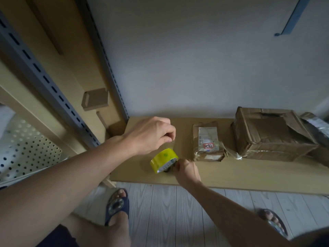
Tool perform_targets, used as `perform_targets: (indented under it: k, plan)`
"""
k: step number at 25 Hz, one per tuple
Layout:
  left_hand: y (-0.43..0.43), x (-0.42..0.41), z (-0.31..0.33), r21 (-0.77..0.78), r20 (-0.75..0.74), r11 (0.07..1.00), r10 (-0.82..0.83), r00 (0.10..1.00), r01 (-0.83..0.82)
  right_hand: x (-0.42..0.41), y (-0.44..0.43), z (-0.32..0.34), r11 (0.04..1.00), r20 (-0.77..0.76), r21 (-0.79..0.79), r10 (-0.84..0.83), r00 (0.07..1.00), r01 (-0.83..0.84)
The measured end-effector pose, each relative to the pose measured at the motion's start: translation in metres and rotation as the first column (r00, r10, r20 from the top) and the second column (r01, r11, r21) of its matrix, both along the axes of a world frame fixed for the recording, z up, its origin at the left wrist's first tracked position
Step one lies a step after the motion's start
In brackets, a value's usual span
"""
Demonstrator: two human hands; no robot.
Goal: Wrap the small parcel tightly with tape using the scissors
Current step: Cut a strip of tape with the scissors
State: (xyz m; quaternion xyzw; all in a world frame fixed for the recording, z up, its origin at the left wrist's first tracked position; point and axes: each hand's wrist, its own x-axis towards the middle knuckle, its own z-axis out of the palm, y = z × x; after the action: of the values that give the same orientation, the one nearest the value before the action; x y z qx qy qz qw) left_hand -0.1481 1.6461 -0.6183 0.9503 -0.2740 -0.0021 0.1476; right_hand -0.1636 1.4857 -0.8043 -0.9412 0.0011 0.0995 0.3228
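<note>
A yellow tape roll [163, 160] sits tilted on the low wooden shelf [240, 175]. My left hand [151, 135] is above it and pinches the clear free end of the tape, pulled up from the roll. My right hand [186, 171] grips the roll's right side, with something dark at its fingers that I cannot identify. The small parcel [208, 141], flat brown paper with a white label and a red stamp, lies just right of the roll, untouched. Loose clear tape trails from its right edge. No scissors are plainly visible.
A larger crumpled cardboard box [270, 134] stands right of the parcel, with a grey wrapped package [316, 127] behind it. A slotted metal shelf upright [53, 90] and perforated panel [26, 150] are at left. My sandalled feet [117, 205] stand on the pale plank floor.
</note>
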Motion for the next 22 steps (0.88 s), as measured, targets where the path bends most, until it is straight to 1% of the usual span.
perform_targets:
  k: [2, 5, 7, 9, 10, 13, 14, 16, 18, 19, 20, 21, 22]
  plan:
    - [0.007, -0.003, -0.001, 0.026, -0.005, 1.000, 0.011, 1.000, -0.011, 0.002, 0.011, 0.003, 0.996, 0.058, -0.077, 0.056, 0.997, -0.051]
    - [0.019, -0.007, -0.002, 0.047, -0.020, 0.999, 0.024, 1.000, -0.023, 0.009, 0.023, 0.012, 0.985, -0.012, -0.154, 0.073, 0.997, -0.074]
    - [0.026, -0.006, 0.000, 0.032, -0.029, 0.999, 0.029, 0.999, -0.028, 0.014, 0.022, 0.016, 0.963, -0.059, -0.261, 0.049, 0.997, -0.063]
    - [0.031, -0.004, -0.002, 0.011, -0.026, 0.999, 0.039, 0.999, -0.039, 0.017, 0.018, 0.017, 0.924, -0.080, -0.375, 0.045, 0.996, -0.072]
    - [0.032, -0.004, -0.003, 0.009, -0.029, 0.999, 0.046, 0.999, -0.046, 0.018, 0.016, 0.016, 0.909, -0.081, -0.409, 0.052, 0.995, -0.081]
    - [0.031, -0.007, -0.013, 0.029, -0.076, 0.998, 0.064, 0.995, -0.062, 0.017, 0.010, 0.011, 0.899, -0.120, -0.422, 0.077, 0.990, -0.121]
    - [0.030, -0.008, -0.016, 0.038, -0.087, 0.997, 0.069, 0.994, -0.066, 0.016, 0.006, 0.011, 0.913, -0.128, -0.390, 0.074, 0.989, -0.119]
    - [0.030, -0.010, -0.021, 0.047, -0.101, 0.996, 0.078, 0.992, -0.073, 0.017, -0.002, 0.008, 0.961, -0.158, -0.268, 0.028, 0.987, -0.070]
    - [0.031, -0.011, -0.024, 0.044, -0.120, 0.995, 0.090, 0.989, -0.085, 0.018, -0.008, 0.009, 0.997, -0.189, -0.073, -0.047, 0.981, 0.034]
    - [0.030, -0.013, -0.026, 0.038, -0.130, 0.995, 0.094, 0.987, -0.090, 0.016, -0.010, 0.011, 0.993, -0.219, 0.073, -0.070, 0.973, 0.088]
    - [0.029, -0.014, -0.026, 0.032, -0.132, 0.995, 0.096, 0.987, -0.093, 0.013, -0.009, 0.016, 0.960, -0.249, 0.248, -0.070, 0.966, 0.133]
    - [0.029, -0.015, -0.026, 0.019, -0.130, 0.995, 0.104, 0.986, -0.102, 0.011, -0.008, 0.023, 0.887, -0.274, 0.428, -0.059, 0.960, 0.176]
    - [0.028, -0.015, -0.027, 0.002, -0.130, 0.993, 0.116, 0.985, -0.117, 0.008, -0.007, 0.034, 0.780, -0.298, 0.584, -0.049, 0.953, 0.223]
